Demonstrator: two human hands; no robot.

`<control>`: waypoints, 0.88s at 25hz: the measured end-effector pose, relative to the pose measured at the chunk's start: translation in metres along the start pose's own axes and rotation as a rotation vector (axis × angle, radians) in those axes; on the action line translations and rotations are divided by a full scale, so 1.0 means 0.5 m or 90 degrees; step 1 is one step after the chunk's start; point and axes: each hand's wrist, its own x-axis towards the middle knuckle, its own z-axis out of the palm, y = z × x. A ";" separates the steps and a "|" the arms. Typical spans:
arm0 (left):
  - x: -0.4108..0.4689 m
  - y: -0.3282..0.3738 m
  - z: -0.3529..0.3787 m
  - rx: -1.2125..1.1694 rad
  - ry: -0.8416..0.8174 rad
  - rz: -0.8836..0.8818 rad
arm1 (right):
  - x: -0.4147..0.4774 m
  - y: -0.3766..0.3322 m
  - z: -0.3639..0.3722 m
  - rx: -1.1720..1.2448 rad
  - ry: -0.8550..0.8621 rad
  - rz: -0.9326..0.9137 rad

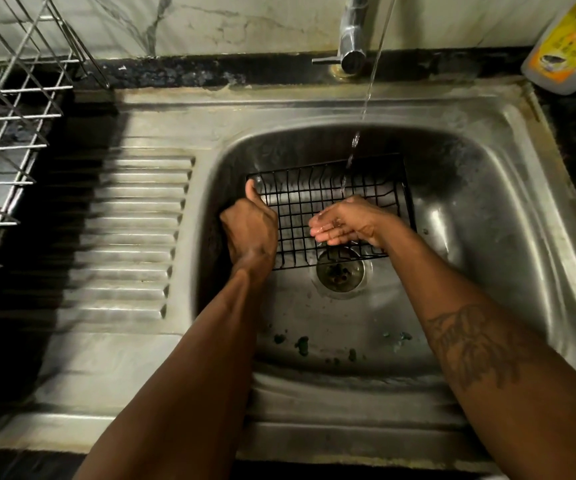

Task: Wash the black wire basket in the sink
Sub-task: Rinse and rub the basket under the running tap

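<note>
left grip clamped on black wire basket left edge | right grip fingers straight, flat on mesh | tap stream hitting basket

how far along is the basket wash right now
Done: the black wire basket sits in the sink and water runs from the tap onto it. In hand: the left hand grips its left edge while the right hand, fingers straight and wet, rests on the wires. Left: no suds show, so scrubbing, turning it and shutting the tap likely remain.
</note>
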 end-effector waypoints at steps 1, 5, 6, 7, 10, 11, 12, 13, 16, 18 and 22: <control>0.001 -0.002 0.003 -0.008 0.009 0.004 | -0.005 -0.003 -0.002 -0.012 -0.016 0.001; 0.001 -0.005 0.004 -0.053 0.054 0.018 | 0.028 -0.006 -0.003 0.205 0.250 -0.218; 0.003 -0.003 0.005 -0.047 0.068 0.026 | 0.037 -0.004 -0.006 0.256 0.305 -0.268; 0.007 -0.001 0.006 -0.039 0.072 0.032 | 0.043 -0.003 -0.008 0.289 0.323 -0.287; 0.014 0.007 0.007 0.015 0.033 0.033 | 0.030 0.006 -0.021 0.251 0.208 -0.192; 0.015 0.012 0.006 0.030 0.039 0.038 | 0.019 0.012 -0.025 0.176 0.144 -0.141; 0.016 0.015 0.003 0.051 0.058 0.049 | 0.005 0.015 -0.023 0.088 0.073 -0.090; 0.018 0.017 0.004 0.072 0.060 0.067 | -0.007 0.014 -0.017 0.016 0.008 -0.047; 0.016 0.029 0.016 0.075 -0.023 0.104 | -0.006 0.002 -0.009 -0.003 0.016 -0.045; 0.011 0.041 0.022 0.070 -0.018 0.125 | 0.011 -0.009 -0.020 0.147 0.182 -0.140; 0.007 0.048 0.040 0.062 -0.034 0.114 | 0.027 0.006 -0.011 0.272 0.156 -0.123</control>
